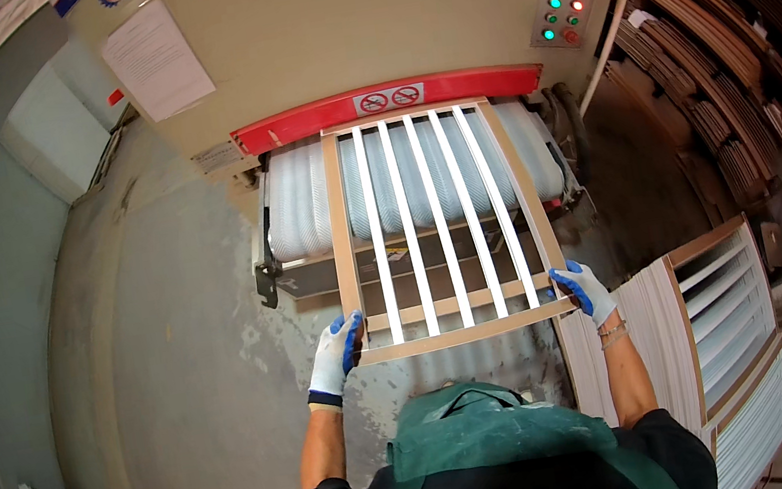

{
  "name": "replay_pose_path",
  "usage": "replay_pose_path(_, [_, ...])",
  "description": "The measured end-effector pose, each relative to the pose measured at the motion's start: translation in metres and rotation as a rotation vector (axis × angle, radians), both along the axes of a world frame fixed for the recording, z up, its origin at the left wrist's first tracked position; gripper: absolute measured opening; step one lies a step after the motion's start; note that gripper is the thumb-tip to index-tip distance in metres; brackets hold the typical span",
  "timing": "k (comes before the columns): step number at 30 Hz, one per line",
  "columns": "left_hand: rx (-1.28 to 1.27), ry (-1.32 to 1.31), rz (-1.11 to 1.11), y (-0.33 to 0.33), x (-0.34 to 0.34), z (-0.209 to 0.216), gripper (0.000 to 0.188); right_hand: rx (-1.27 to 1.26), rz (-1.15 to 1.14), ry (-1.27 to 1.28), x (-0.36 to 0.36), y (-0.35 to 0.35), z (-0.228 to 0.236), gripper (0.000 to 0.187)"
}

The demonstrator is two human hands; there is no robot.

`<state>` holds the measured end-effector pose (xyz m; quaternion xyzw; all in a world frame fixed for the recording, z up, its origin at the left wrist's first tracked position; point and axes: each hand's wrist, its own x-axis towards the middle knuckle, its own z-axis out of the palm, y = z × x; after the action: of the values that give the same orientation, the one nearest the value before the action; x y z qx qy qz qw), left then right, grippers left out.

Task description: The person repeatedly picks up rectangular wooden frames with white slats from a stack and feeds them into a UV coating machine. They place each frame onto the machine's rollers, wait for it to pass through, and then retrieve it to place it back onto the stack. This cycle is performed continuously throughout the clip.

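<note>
A slatted wooden panel (342,242), with a light brown frame and several white slats, spans from me to the machine. Its far end lies on the pale ribbed conveyor belt (293,198), at the red guard bar (292,126). My left hand (335,356), in a white and blue glove, is closed round the panel's near left corner. Gripping the near right corner is my right hand (585,290), gloved alike. The panel's near end is held off the belt, above the floor.
A large beige machine (359,27) stands ahead, with a control panel (565,1) of lit buttons. To my right is a stack of similar slatted panels (646,328). Racks of brown boards (688,68) fill the far right. Concrete floor (178,377) lies to my left.
</note>
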<state>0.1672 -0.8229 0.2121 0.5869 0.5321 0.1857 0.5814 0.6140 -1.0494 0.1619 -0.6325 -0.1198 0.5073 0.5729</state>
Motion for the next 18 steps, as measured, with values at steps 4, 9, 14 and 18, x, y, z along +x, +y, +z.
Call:
replay_pose_path(4, [0.185, -0.052, 0.015, -0.004, 0.001, -0.015, 0.035, -0.031, 0.057, -0.065, 0.005, -0.005, -0.005, 0.017])
replay_pose_path(9, [-0.120, -0.117, 0.145, -0.026, 0.009, -0.005, 0.027, -0.075, 0.031, -0.125, -0.003, -0.002, -0.008, 0.022])
replay_pose_path(14, [-0.048, 0.105, 0.107, -0.048, -0.003, -0.001, 0.027, -0.040, 0.042, -0.114, -0.016, -0.020, -0.019, 0.019])
replay_pose_path(18, [0.129, 0.285, 0.085, -0.075, -0.022, -0.002, 0.032, -0.037, 0.037, -0.104, -0.043, -0.051, -0.027, 0.021])
